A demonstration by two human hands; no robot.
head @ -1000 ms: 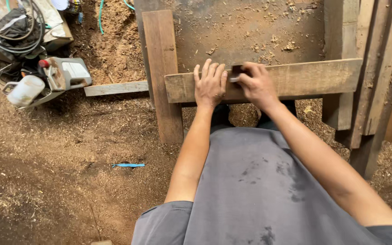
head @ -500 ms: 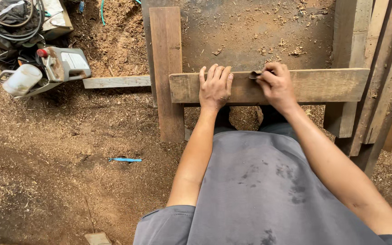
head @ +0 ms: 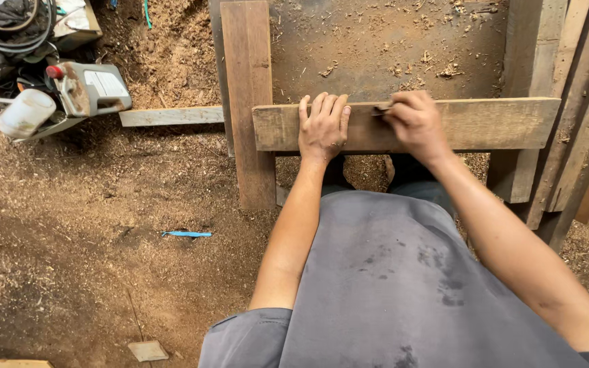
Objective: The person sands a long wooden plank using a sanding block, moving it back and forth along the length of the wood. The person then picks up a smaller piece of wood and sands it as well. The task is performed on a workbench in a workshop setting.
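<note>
Unmoved hands (head: 369, 126) (flat, pinching) on plank (head: 485, 123)

Brown weathered plank (head: 485, 124); grey shirt (head: 390, 286) with dark blotches; tan sawdust floor (head: 69, 272); light blue strip (head: 187, 234); white jug (head: 23, 113); grey power tool (head: 93, 88), red knob; dark speckled surface (head: 376, 48).

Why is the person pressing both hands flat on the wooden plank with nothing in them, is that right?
Not quite. In the head view only the left hand lies flat on the wooden plank. The right hand is closed around a small dark tool at the plank's far edge.
</note>
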